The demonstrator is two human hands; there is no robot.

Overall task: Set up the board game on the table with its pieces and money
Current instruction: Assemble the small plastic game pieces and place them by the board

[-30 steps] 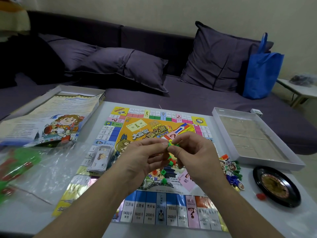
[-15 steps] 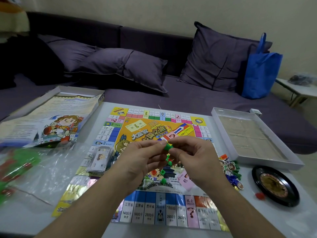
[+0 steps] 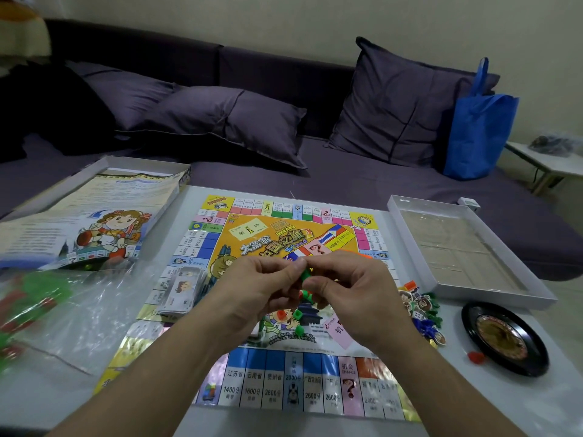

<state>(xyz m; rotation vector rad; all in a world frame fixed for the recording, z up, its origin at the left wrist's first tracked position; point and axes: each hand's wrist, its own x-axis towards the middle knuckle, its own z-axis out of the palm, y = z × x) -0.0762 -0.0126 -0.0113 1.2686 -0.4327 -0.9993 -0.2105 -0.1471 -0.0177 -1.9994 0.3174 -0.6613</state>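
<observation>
Both hands, the left hand (image 3: 262,291) and right hand (image 3: 353,294), are drawing closer together over the board (image 3: 315,389), still pinching the green plastic pieces (image 3: 305,275) between fingertips, apparently snapping one free, so the houses are only partly sorted.

Counts on and around the table

One game board (image 3: 277,234), two box trays (image 3: 467,247), one roulette wheel (image 3: 504,339), one plastic bag (image 3: 63,310), three cushions (image 3: 230,121), one blue bag (image 3: 476,130).
</observation>
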